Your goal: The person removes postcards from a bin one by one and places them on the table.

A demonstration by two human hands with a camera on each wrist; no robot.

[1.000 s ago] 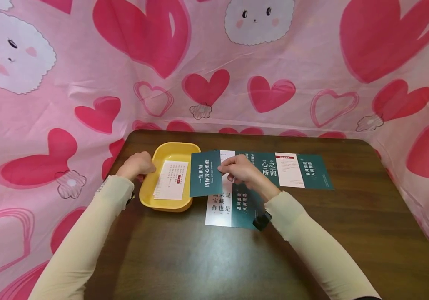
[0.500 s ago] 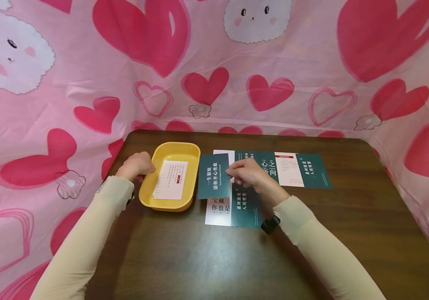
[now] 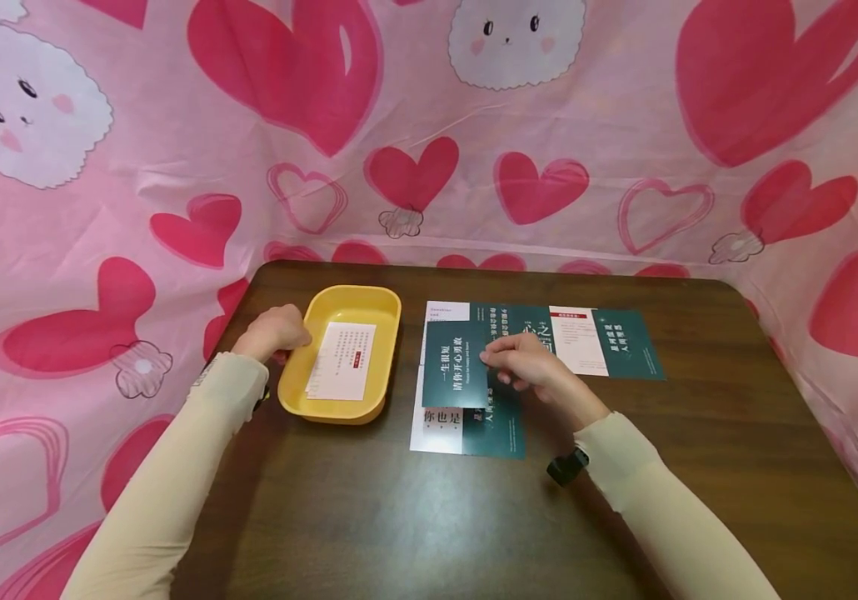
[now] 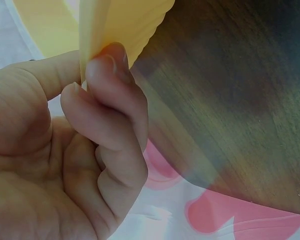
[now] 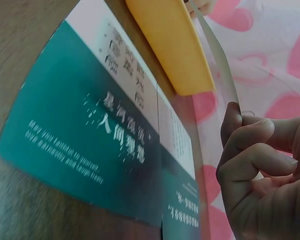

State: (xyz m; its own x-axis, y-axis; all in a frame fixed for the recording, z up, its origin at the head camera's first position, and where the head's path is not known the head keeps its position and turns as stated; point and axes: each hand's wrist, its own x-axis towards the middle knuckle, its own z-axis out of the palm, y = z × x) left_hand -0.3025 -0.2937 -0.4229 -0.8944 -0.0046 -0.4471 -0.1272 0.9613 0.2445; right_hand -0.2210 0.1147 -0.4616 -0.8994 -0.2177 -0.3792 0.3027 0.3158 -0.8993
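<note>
My left hand (image 3: 273, 333) grips the left rim of a yellow plastic tray (image 3: 386, 367); in the left wrist view its thumb and curled fingers (image 4: 107, 100) pinch the tray's wall. Inside the tray lies a white printed card (image 3: 342, 360). My right hand (image 3: 537, 368) pinches a dark green card (image 3: 453, 367) with white lettering by its right edge. That card is held above other cards laid on the table, partly covering a white card (image 3: 436, 429) and a green card (image 3: 500, 433). The right wrist view shows the held card (image 5: 222, 65) nearly edge-on.
A row of green and white cards stretches right along the back of the table, ending with a white card (image 3: 579, 342) and a green card (image 3: 631, 343). The brown wooden table (image 3: 369, 517) meets a pink heart-patterned cloth (image 3: 549, 108) behind and at the sides.
My right hand has moved right with the green card, from beside the tray to over the laid-out cards. The left hand and the tray have stayed in place.
</note>
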